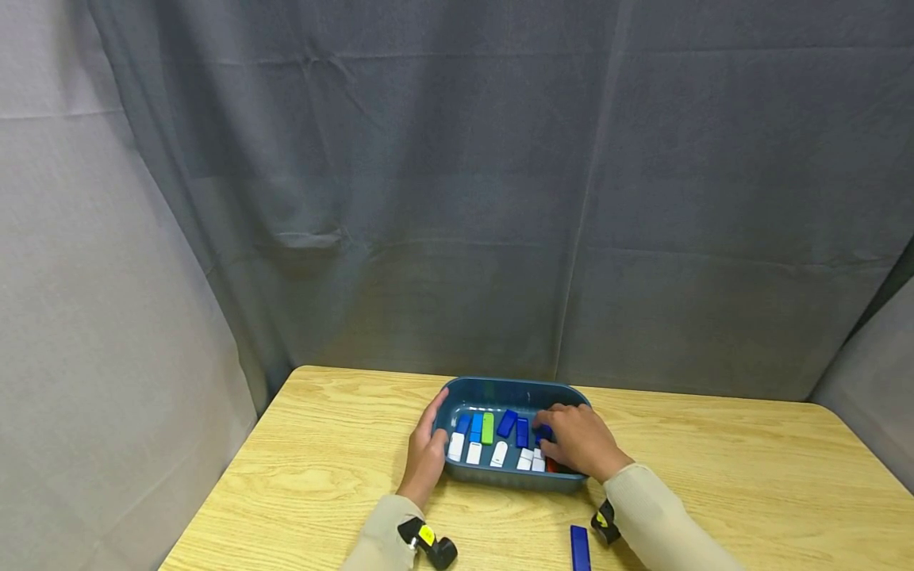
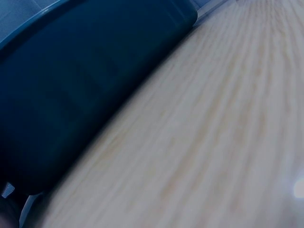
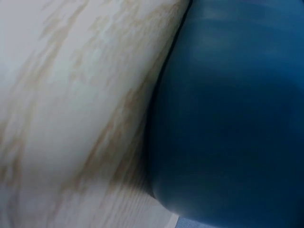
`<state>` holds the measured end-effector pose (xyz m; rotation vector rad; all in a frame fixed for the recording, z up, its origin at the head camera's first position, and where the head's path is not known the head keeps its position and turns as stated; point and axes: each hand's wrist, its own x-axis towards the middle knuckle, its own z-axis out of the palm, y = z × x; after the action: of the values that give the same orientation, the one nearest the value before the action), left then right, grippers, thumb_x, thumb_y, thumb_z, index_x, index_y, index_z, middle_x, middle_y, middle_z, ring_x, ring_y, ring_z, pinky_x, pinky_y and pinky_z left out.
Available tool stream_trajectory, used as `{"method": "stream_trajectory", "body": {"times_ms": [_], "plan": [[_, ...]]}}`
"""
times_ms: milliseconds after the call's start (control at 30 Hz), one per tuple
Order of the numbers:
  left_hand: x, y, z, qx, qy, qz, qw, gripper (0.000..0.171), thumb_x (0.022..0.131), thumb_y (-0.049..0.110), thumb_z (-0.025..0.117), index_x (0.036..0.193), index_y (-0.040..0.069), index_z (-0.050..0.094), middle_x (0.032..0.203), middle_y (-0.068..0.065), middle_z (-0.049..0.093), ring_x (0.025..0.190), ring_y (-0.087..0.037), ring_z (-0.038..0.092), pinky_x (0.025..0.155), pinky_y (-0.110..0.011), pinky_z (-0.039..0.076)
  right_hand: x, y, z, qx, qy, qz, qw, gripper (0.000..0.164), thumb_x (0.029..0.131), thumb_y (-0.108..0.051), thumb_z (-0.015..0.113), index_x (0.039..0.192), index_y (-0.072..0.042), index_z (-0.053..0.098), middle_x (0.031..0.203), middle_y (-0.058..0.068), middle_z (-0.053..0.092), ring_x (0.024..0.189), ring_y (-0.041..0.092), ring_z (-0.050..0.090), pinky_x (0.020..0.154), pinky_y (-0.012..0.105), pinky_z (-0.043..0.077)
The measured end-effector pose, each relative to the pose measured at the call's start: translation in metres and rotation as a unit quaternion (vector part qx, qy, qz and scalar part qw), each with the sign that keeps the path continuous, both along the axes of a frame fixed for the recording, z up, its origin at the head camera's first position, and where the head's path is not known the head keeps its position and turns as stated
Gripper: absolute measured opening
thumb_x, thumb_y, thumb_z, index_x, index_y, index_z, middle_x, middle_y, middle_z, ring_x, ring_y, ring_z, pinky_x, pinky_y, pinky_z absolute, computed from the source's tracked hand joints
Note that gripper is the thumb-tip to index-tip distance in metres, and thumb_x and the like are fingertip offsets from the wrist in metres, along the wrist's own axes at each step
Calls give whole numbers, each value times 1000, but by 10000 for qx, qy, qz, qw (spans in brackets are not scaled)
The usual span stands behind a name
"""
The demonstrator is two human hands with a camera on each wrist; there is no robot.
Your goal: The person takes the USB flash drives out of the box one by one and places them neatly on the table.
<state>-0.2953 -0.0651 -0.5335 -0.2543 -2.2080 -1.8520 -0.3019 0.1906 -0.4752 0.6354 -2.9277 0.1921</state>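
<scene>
A dark teal plastic tub stands on the table, holding several small flat stick-shaped pieces in rows. My left hand holds the tub's left end, the thumb by the rim and the index finger along the side. Over the tub's right end reaches my right hand, its thumb and index finger pinching a dark blue piece. Beside that lie more dark blue pieces, a green piece and white pieces. Something red shows partly under the right hand. Both wrist views show mainly the tub's outer wall.
Another dark blue piece lies on the wooden table in front of the tub, near the right wrist. A grey curtain hangs behind the table, and lighter cloth hangs at the left.
</scene>
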Motion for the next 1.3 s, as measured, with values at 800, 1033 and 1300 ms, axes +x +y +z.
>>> {"method": "stream_trajectory", "body": {"times_ms": [800,1033,1300], "plan": [[-1,-1,-1,-49,-164,-47,9998,64,89,1,40,148,27,40,152,10,37,143,-18,27,115,-50,19,0,0,3,-274,162,36,9995,24,78,-18,79,100,-12,73,109,15,64,95,30,61,90,53,48],[0,-1,0,-56,-171,-61,9998,64,89,1,40,148,27,39,152,10,36,143,-18,26,115,-51,19,1,0,3,-466,223,107,9986,26,74,-14,81,98,-12,73,108,16,64,92,31,62,87,53,51],[0,-2,0,-47,-162,-46,9998,64,89,1,40,148,26,40,152,10,36,143,-19,26,115,-51,19,1,1,0,-546,447,189,9973,22,77,-19,79,98,-13,74,102,13,66,88,29,62,86,52,51]]}}
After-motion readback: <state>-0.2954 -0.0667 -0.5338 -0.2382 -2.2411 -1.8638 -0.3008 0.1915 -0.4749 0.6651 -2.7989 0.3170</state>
